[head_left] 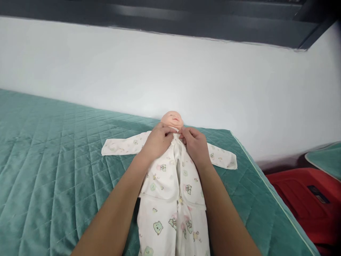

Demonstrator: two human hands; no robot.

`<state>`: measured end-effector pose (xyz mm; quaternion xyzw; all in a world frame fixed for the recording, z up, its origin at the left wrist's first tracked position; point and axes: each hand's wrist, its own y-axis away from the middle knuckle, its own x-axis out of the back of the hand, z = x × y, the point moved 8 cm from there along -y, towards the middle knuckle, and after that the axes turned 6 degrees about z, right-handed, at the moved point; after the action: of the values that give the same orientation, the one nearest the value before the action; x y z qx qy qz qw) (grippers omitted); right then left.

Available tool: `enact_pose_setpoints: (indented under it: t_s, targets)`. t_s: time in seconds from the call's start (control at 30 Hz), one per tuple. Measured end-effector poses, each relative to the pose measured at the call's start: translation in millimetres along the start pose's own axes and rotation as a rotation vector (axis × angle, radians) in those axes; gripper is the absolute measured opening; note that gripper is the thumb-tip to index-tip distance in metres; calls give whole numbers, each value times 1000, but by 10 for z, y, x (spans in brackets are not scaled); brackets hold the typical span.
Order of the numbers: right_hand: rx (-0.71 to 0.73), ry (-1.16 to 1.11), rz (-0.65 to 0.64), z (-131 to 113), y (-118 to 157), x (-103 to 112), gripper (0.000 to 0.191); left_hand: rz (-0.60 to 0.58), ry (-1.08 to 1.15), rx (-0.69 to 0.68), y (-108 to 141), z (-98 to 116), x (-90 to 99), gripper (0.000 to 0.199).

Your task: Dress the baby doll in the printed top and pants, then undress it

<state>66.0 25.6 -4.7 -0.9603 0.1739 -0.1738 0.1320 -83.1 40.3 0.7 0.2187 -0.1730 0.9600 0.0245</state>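
A baby doll (172, 118) lies on its back, dressed in a white baby jacket (165, 177) printed with small bears. White trousers (160, 224) of the same print cover its lower part. Both sleeves stretch out sideways and look flat towards the cuffs. At the doll's neck, my left hand (159, 139) pinches the jacket's collar edge from the left. My right hand (195, 143) pinches the collar on the other side, its fingertips close to the left ones. The jacket's front edges meet at the neck and part lower down. My fingers partly hide the fastening there.
A green quilted cover (66, 170) spreads beneath the doll, with a pale piped edge on the right. Behind stands a white wall (133, 74) under a dark beam (165, 19). A red plastic object (298, 199) sits at the lower right, beside another green cloth (326, 160).
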Motion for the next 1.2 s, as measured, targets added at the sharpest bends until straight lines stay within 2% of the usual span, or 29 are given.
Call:
enact_pose_setpoints:
  t_s: [0.1,0.33,0.5,0.7,0.83,0.9,1.07,1.2]
  targets:
    - [20,104,25,-54,27,12,31,-3,-37,-36,4,19,-8,30]
    - [44,242,68,-71,46,59,34,-10,-43,-21,8,-31,-20,25]
    - [125,269,-11,-94,46,-16,36,-2,-11,-66,4,-25,-23,27]
    - [117,264,-92,-101,86,-31,26,173,49,-61,16,1,128,23]
    - [262,314,-162,-208,296,-7,32,297,89,-56,141,21,244,19]
    - [313,318,-125,-259,443,48,31,312,115,-48,250,18,254,17]
    - [259,261,109,-326,727,236,24,247,102,-94,502,72,222,16]
    - [164,306,10,-286,753,155,28,74,80,-98,522,113,169,17]
